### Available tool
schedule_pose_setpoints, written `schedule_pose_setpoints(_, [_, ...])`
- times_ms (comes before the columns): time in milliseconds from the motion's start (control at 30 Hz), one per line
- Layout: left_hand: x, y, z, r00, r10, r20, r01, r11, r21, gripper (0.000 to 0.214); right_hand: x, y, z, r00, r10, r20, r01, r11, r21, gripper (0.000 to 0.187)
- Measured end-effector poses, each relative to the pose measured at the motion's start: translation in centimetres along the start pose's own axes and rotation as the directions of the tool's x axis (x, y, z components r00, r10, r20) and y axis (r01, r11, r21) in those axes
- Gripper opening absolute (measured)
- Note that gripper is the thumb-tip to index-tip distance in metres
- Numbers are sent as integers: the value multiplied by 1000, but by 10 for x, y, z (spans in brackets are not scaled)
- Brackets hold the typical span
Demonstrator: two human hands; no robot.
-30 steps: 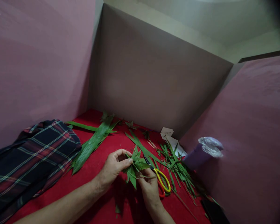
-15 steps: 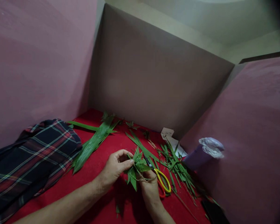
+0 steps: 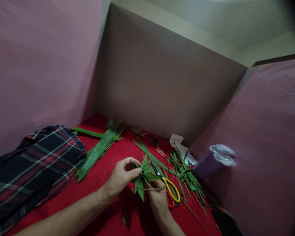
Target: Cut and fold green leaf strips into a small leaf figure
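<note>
Between my two hands is a star-shaped bundle of folded green leaves [image 3: 139, 186], its pointed tips spreading outward. My left hand [image 3: 123, 175] pinches its upper left part between thumb and index finger. My right hand [image 3: 158, 196] is closed at its lower right side, and a thin stem or strip curves over those fingers. Part of the right hand's grip is hidden behind the leaves. Scissors [image 3: 173, 191] with yellow and red handles lie on the red cloth [image 3: 108, 200], just beyond my right hand, their dark blades partly covered by the leaves.
Long broad leaves [image 3: 98, 152] lie on the left beside plaid fabric [image 3: 44, 157]. Cut green strips [image 3: 189, 175] are heaped on the right, near white paper pieces [image 3: 176, 140]. A purple plastic-wrapped roll [image 3: 213, 160] leans by the right wall. A dark flat object [image 3: 226, 223] lies at the lower right.
</note>
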State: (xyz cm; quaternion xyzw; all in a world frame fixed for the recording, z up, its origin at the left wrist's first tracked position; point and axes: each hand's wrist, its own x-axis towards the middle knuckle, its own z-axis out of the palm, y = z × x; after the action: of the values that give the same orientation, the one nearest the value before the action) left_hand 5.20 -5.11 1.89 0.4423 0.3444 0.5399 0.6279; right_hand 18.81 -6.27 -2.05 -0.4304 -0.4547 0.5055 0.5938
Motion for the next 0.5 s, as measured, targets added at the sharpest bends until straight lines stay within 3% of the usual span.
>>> schedule_pose_setpoints(500, [0, 2, 0, 1000, 4, -16, -4, 1000, 11, 20, 1, -3, 3, 1000, 14, 1, -14, 1000, 21, 24])
